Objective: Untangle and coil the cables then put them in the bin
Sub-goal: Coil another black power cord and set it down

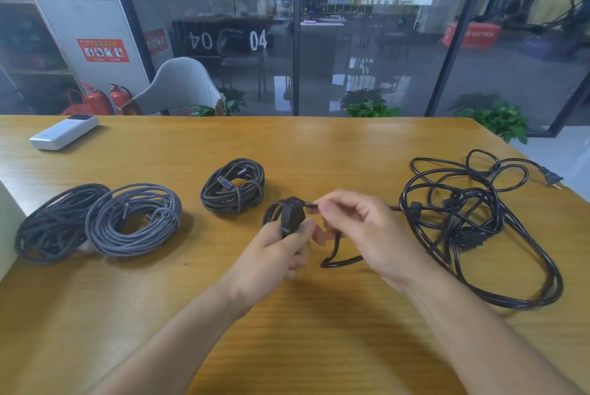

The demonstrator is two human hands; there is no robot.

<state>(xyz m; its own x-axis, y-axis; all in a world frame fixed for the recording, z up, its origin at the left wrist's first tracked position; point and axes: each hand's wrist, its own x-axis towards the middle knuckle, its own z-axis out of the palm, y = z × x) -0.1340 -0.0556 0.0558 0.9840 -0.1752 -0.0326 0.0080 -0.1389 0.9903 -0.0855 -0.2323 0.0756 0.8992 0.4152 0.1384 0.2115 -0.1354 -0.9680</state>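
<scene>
Wooden table, frame centre: left hand grips small black cord coil, right hand pinches its cord; three braided coils left, tangled glossy power cables right

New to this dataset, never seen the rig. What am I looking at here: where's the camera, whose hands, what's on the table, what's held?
There is no robot. One wide-angle camera sits on a person's head, looking forward and down at their bare hands over a wooden table. The left hand grips a small coil of black cable; the right hand pinches that cable's end. To the right lies a tangled black power cable. To the left lie three braided cable coils, already wound. A white power bank lies far left. No bin is clearly in view.
</scene>
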